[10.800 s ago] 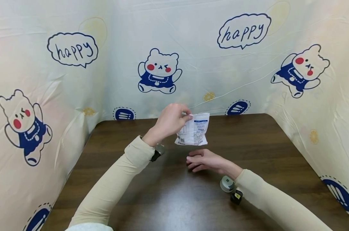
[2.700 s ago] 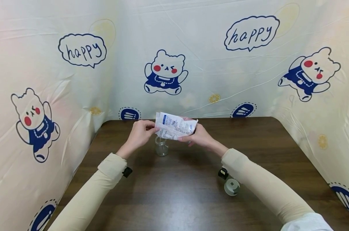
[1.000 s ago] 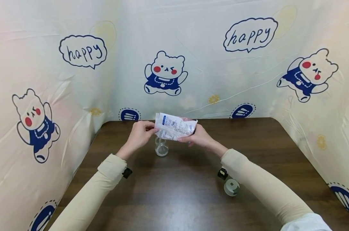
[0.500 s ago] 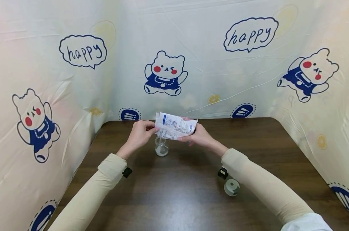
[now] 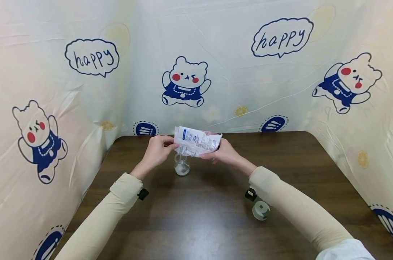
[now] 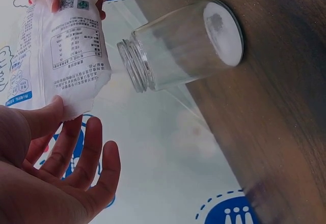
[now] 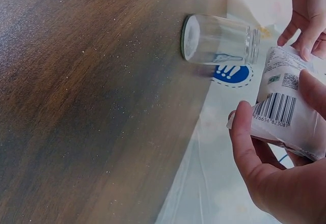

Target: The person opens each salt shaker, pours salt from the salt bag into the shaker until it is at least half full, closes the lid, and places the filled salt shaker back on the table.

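A white printed packet (image 5: 198, 142) is held tilted in both hands above a clear glass jar (image 5: 182, 166). My left hand (image 5: 158, 150) pinches its lower left edge between thumb and index finger; the other fingers spread loosely in the left wrist view. The right hand (image 5: 225, 153) grips the packet's other end, fingers beneath and thumb on top. The packet's torn edge (image 6: 81, 113) faces the jar mouth, where a faint whitish stream (image 6: 116, 72) shows in the left wrist view. White grains (image 6: 224, 33) cover the jar's bottom. The jar stands upright and uncapped, untouched by either hand.
A round greyish lid-like disc (image 5: 260, 210) lies on the dark wooden table (image 5: 196, 216), beside my right wrist. Fine white specks (image 7: 114, 74) are scattered over the tabletop in the right wrist view. A printed curtain (image 5: 222, 72) encloses the back and sides.
Much earlier the left hand alone held the packet upright. Now both hands hold it tilted over the jar. During the last second the hands stay still while the white heap in the jar grows.
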`<state>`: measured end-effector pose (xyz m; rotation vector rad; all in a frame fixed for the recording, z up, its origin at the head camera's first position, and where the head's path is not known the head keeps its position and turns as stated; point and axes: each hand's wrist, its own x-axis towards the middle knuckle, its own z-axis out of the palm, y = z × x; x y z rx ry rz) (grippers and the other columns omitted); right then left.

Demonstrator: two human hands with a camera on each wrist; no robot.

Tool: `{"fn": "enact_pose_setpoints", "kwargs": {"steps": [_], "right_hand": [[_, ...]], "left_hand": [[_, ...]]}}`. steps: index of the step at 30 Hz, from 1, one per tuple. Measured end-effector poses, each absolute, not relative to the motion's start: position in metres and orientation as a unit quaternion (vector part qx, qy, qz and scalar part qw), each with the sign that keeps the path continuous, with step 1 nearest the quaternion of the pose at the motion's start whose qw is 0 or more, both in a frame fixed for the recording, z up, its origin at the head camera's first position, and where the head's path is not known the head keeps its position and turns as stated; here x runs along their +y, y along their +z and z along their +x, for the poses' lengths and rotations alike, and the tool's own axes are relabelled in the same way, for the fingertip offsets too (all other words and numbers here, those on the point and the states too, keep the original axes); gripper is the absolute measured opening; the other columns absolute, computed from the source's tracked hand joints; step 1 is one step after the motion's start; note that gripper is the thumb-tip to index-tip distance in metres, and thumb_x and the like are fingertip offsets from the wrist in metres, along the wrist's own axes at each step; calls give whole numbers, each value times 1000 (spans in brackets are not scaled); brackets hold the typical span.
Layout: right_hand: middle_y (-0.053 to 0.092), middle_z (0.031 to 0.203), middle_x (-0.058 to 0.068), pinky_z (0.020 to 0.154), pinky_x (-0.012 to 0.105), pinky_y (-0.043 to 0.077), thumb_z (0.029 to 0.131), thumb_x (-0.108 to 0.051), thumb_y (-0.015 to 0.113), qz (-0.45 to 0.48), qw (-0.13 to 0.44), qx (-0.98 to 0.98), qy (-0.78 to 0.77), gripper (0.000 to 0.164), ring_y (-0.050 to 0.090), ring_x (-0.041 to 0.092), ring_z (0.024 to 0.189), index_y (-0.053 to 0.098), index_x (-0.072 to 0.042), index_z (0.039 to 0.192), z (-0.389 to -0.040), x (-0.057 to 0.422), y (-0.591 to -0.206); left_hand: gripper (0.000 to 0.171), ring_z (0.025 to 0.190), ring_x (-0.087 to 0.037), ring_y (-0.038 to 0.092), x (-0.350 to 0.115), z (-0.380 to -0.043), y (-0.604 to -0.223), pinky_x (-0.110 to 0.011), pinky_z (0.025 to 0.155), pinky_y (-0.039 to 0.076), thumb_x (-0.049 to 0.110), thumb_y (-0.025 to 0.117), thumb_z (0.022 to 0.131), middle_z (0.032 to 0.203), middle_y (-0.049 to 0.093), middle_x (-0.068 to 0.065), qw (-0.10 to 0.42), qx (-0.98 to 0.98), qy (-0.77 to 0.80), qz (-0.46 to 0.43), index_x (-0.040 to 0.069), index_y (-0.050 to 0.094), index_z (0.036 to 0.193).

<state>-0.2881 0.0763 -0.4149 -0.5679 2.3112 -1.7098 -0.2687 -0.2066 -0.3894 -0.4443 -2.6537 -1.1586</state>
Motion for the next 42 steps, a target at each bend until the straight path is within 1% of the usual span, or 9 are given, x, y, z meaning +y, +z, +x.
{"fn": "enact_pose_setpoints", "kwargs": {"steps": [9,11,16,19,21,27,35,40,42], "right_hand": [[71,119,9,74,62,59,82,-17,92,-194,102,787,-576,61,70,26,88,63,-12,136,-287,77,-412],[72,117,9,71,58,60,82,-16,93,-192,101,788,-575,63,70,27,86,63,-13,137,-286,76,-412],[73,111,9,60,42,60,80,-14,93,-184,97,793,-573,63,70,33,84,63,-14,136,-286,75,-411],[73,110,10,58,39,59,80,-14,93,-183,94,794,-572,60,70,33,83,64,-13,133,-286,74,-410],[73,110,10,58,39,59,80,-14,93,-184,93,795,-571,58,70,30,82,65,-12,132,-286,74,-410],[73,112,9,59,40,60,81,-13,93,-188,94,794,-571,64,70,26,81,63,-14,137,-286,74,-412],[73,111,10,58,40,60,80,-15,94,-183,93,793,-574,57,70,25,79,66,-11,129,-287,75,-412],[73,112,10,68,57,60,80,-14,93,-184,95,793,-573,57,70,25,80,66,-11,130,-286,75,-410],[73,112,10,71,62,59,80,-13,93,-185,95,792,-574,59,70,25,81,65,-12,132,-285,75,-409]], "left_hand": [[13,79,-26,66,-206,-269,-390,-38,67,53,9,77,97,102,78,-11,104,-902,-392,-146,2,81,108],[12,80,-26,67,-206,-269,-390,-38,67,53,8,77,97,101,78,-11,104,-903,-391,-146,2,82,107],[12,84,-25,70,-206,-269,-390,-38,70,55,6,77,97,101,78,-11,109,-901,-393,-150,1,81,106],[12,85,-25,70,-206,-268,-389,-39,71,55,6,77,97,101,78,-12,111,-900,-393,-152,0,81,107],[12,85,-25,70,-206,-268,-389,-40,71,55,6,77,97,102,78,-11,109,-901,-393,-150,1,81,107],[14,88,-26,71,-206,-267,-388,-41,75,57,7,76,98,106,78,-11,101,-903,-392,-144,2,81,110],[14,88,-27,70,-204,-267,-387,-42,75,57,7,76,98,107,78,-12,101,-903,-391,-147,2,81,111],[13,85,-26,69,-205,-269,-389,-40,73,56,7,76,98,105,78,-12,102,-904,-388,-147,2,81,109],[13,85,-26,69,-205,-269,-389,-40,72,55,7,76,98,104,78,-11,102,-903,-390,-148,1,81,109]]}}
